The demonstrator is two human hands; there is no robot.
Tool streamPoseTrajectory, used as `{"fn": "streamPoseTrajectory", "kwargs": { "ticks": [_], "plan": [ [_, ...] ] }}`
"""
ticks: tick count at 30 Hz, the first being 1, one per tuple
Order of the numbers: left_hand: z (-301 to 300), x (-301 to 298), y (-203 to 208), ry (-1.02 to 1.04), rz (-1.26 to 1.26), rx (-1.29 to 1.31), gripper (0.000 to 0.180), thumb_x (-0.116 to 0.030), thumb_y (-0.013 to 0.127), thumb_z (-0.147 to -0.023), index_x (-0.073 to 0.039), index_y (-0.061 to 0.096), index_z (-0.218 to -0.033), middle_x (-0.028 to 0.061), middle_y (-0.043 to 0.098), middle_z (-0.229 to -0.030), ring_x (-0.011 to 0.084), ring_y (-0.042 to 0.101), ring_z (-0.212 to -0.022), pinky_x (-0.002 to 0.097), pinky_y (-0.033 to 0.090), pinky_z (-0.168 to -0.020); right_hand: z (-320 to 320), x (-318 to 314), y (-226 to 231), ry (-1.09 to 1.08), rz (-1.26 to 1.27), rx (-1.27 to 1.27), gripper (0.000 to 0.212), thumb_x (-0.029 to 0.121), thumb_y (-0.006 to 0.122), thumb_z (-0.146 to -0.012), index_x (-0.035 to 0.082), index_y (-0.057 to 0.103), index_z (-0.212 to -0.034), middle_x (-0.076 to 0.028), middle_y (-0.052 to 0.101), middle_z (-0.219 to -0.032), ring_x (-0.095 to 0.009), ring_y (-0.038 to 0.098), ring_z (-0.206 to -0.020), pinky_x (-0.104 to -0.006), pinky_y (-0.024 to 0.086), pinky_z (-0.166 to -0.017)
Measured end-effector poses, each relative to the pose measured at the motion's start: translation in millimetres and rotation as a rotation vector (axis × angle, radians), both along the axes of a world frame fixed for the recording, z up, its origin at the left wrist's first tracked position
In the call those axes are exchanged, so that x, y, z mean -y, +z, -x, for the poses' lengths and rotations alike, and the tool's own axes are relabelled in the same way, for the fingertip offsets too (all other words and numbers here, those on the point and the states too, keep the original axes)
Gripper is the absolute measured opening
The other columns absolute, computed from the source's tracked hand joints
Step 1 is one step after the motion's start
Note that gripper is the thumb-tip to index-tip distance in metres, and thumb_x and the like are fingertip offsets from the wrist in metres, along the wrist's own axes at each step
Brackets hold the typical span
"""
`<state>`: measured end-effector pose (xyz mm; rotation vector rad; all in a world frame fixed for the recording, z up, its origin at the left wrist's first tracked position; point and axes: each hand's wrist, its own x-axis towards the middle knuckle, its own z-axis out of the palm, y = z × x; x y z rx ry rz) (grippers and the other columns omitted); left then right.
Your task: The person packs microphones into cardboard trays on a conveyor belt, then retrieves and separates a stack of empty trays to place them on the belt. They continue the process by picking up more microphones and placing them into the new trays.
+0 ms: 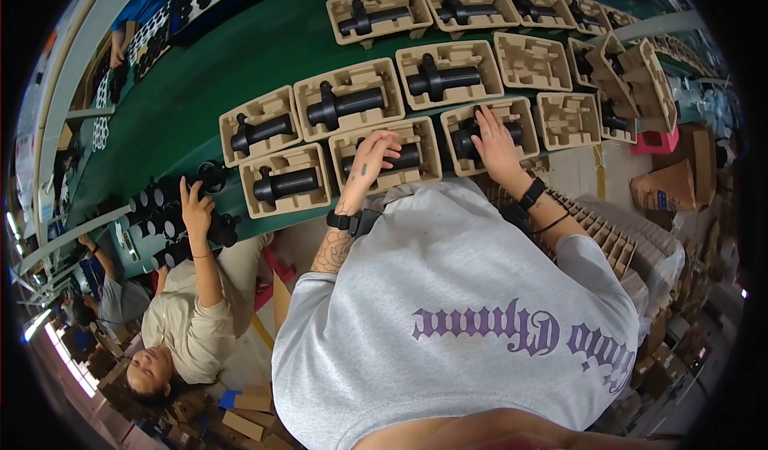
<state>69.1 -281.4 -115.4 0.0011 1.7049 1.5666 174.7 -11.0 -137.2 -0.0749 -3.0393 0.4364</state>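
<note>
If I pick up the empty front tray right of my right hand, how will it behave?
The tray is probably light: thin walls, empty. Its moulded ridges likely keep it stiff. Its matte surface suggests little slipping.

Bright light fell on the green bench (264, 54) and the grey shirt (448, 258) at its near edge. White lamps (37, 325) glowed past its left end. The black tubes (358, 101) had a soft shine, and small shadows sat inside the trays (566, 122). Past the near edge, to the right, boxes (658, 370) looked dim and fuzzy. Straight lines bent near the round, black outside.
</note>
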Motion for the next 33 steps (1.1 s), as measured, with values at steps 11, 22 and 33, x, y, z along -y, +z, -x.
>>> {"fn": "streamPoseTrajectory", "kwargs": {
  "ticks": [11,22,33],
  "plan": [
    [-1,13,-12,-0.002,0.015,-0.036,0.030,-0.027,0.040,-0.094,-0.007,0.055,-0.112,0.0054,0.061,-0.096,0.0131,0.058,-0.084,0.0242,0.046,-0.068,-8,0,-18,0.051,0.138,0.045,0.055,0.028,0.052,-0.088,0.006,0.037,-0.136,-0.009,0.027,-0.146,-0.034,0.022,-0.134,-0.0493,0.024,-0.105],
    [80,210,53,0.795,1.032,-1.410,0.032,-0.015,0.060,-0.076,-0.002,0.058,-0.105,0.0177,0.058,-0.103,0.0334,0.053,-0.097,0.0419,0.041,-0.085,-16,16,12,-0.288,0.571,0.010,0.041,0.033,0.046,-0.094,0.006,0.054,-0.123,-0.013,0.034,-0.142,-0.031,0.029,-0.132,-0.0442,0.027,-0.106],
    [42,381,-20,1.003,1.462,-0.749,0.024,-0.034,0.063,-0.078,-0.011,0.061,-0.079,0.0089,0.060,-0.089,0.0316,0.057,-0.082,0.0408,0.047,-0.068,0,8,43,-0.276,0.698,-0.247,0.028,0.020,0.045,-0.095,0.001,0.060,-0.110,-0.011,0.051,-0.127,-0.025,0.049,-0.116,-0.0346,0.039,-0.096]
  ]
}}
